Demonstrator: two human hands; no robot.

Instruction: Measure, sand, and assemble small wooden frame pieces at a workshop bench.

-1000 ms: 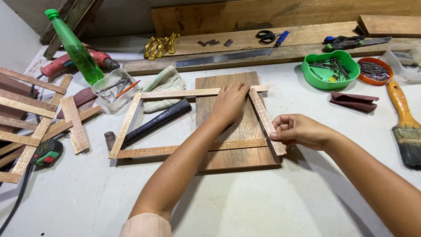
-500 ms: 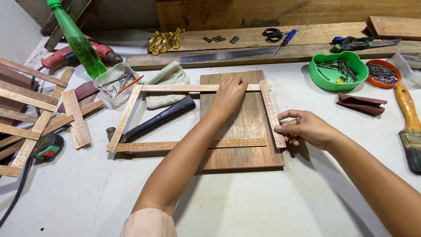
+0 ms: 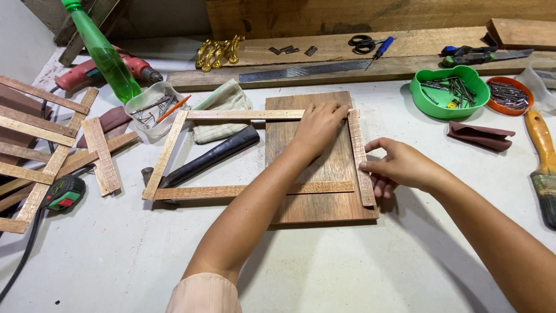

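A pale workbench (image 3: 324,272) carries a dark board (image 3: 315,208), green bowl (image 3: 443,104), paintbrush (image 3: 541,156), perhaps sandpaper (image 3: 479,135).

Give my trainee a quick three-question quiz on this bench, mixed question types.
1. True or false: the left hand lies flat on the top right corner of the wooden frame.
2. Which strip does the right hand touch? A) the frame's right strip B) the bottom strip C) a loose strip at the left
3. What lies under the frame's right half?

Key: 1 true. 2 A. 3 a dark wooden board.
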